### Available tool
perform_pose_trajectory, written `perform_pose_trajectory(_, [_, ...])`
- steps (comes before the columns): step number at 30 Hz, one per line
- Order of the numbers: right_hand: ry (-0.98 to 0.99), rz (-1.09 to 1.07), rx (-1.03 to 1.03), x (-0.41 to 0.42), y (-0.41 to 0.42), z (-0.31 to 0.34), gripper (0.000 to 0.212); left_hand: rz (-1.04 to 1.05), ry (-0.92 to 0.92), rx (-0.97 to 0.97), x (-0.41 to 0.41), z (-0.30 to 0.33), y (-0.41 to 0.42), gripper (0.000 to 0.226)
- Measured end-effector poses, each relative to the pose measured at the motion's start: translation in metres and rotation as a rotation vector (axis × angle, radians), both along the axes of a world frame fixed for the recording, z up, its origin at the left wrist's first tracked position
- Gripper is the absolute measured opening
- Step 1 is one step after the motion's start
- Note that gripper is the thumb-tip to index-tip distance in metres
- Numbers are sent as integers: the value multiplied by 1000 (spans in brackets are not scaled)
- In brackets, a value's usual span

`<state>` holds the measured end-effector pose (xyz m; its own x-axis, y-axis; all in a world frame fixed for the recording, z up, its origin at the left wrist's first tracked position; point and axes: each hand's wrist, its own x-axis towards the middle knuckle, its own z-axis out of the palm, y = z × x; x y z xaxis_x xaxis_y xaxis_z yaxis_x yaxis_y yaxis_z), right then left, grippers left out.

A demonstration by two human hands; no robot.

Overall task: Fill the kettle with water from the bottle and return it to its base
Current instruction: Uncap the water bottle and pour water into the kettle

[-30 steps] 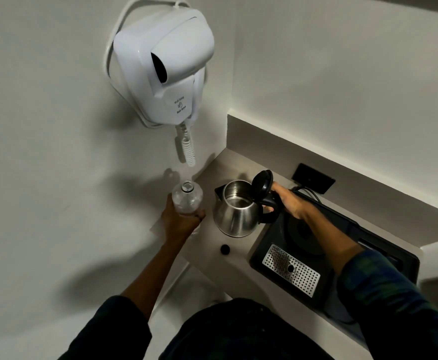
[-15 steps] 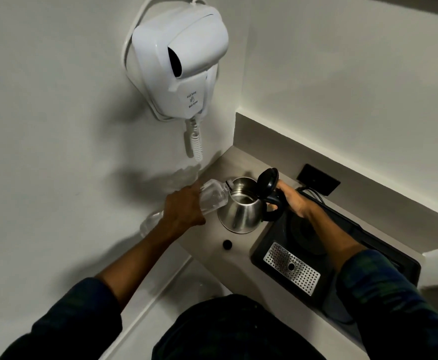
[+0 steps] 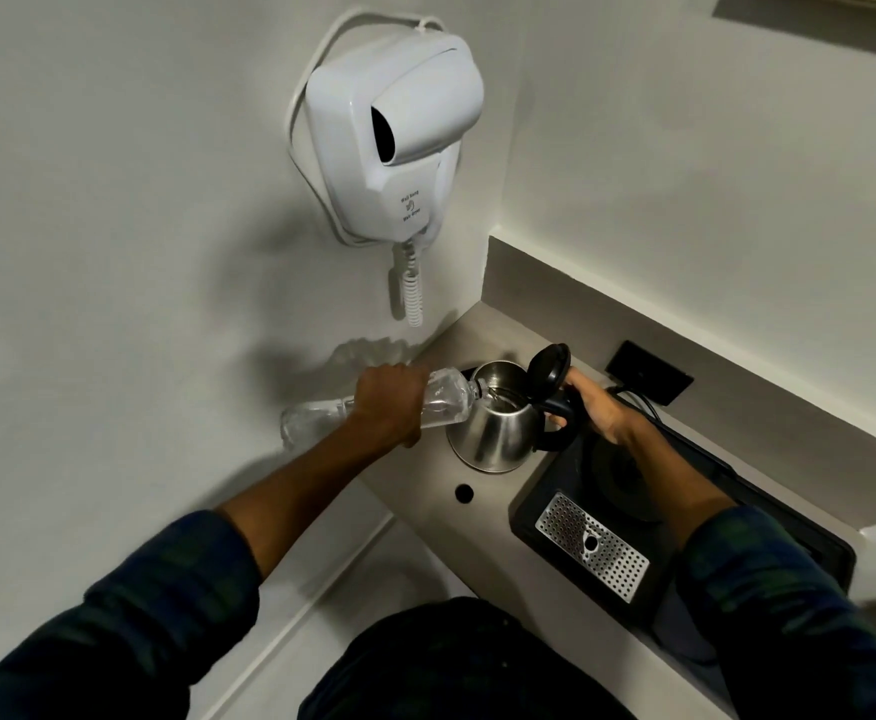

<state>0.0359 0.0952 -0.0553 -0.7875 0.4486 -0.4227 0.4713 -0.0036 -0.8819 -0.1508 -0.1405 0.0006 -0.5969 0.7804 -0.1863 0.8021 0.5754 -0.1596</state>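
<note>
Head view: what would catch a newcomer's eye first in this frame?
The white wall-mounted hair dryer dominates the upper wall, its coiled cord hanging down. Below it, at the counter's corner, the left hand tips a clear plastic bottle on its side, its mouth at the rim of the open steel kettle. The right hand holds the kettle's black handle, beside a black tray with a perforated metal grille.

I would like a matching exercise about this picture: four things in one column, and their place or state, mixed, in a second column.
1. bottle
2. kettle
3. hair dryer
4. bottle cap

a. mounted on the wall
b. lid open, standing on the counter
c. tipped sideways in the left hand
d. lying alone on the counter

Pairs: 1-c, 2-b, 3-a, 4-d
</note>
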Motion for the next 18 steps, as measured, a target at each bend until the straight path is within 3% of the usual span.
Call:
perform_pose_trajectory(5, [0,-3,4,2,-4,7,48,6,-17,27,4,2,3,91])
perform_pose_trajectory(18, [0,21,20,1,-1,4,60,4,-78,68,4,-6,4,97])
